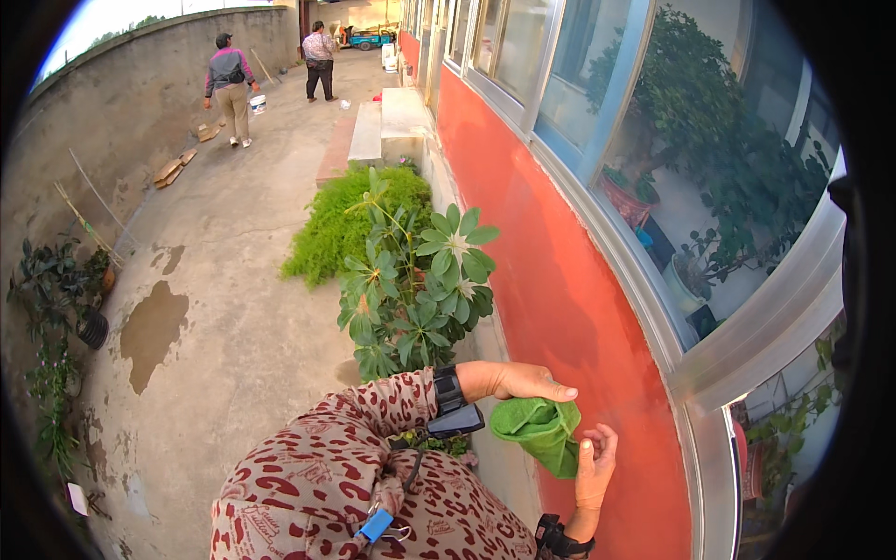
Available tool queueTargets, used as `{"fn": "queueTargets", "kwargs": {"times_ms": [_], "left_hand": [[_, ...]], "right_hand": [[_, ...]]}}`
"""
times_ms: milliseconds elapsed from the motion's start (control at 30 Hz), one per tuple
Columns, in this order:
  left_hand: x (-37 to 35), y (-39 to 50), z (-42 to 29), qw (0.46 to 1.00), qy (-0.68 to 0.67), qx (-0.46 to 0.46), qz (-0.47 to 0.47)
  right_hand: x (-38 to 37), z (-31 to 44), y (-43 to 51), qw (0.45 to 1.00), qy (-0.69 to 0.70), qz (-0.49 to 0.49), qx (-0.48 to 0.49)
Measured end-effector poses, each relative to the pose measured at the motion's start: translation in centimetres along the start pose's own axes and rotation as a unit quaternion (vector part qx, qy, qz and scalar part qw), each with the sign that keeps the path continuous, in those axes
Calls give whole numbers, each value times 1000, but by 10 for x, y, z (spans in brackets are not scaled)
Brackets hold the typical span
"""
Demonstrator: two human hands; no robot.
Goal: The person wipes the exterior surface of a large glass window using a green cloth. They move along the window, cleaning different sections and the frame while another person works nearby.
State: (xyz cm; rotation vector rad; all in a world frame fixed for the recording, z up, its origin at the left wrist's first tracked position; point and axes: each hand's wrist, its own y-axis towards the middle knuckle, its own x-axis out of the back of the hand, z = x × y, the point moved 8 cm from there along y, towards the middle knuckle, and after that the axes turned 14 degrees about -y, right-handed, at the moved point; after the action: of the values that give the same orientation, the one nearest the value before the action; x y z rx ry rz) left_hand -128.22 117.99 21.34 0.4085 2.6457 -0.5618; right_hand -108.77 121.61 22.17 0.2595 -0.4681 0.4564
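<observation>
My left hand is shut on a folded green cloth, with the thumb laid along its upper edge. The cloth hangs in loose folds in front of the red-painted lower wall. My right hand is beside the cloth's lower right side, its thumb raised and its fingers loosely bent and apart. Whether its thumb touches the cloth, I cannot tell. Both wrists wear black straps. A dark device and a blue clip are at the front of my patterned top.
Metal-framed windows run above the wall. A leafy umbrella plant and a feathery green plant stand close by. Concrete steps lie beyond. One person carries a white bucket; another person stands farther off.
</observation>
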Motion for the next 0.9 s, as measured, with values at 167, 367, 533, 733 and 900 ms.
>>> {"fn": "queueTargets", "kwargs": {"times_ms": [167,367,533,733,900], "left_hand": [[-37,10,6,995,-60,-17,82],[-36,2,1,991,-67,-46,102],[-16,4,-2,996,-11,-78,41],[36,0,-17,968,-158,-137,-135],[35,-1,-18,953,-258,-147,-60]], "right_hand": [[-17,11,-5,996,49,59,37],[-26,3,-9,983,152,95,-26],[-7,21,-17,997,36,22,58],[29,37,-33,968,236,-8,79],[23,31,-43,991,98,48,72]]}}
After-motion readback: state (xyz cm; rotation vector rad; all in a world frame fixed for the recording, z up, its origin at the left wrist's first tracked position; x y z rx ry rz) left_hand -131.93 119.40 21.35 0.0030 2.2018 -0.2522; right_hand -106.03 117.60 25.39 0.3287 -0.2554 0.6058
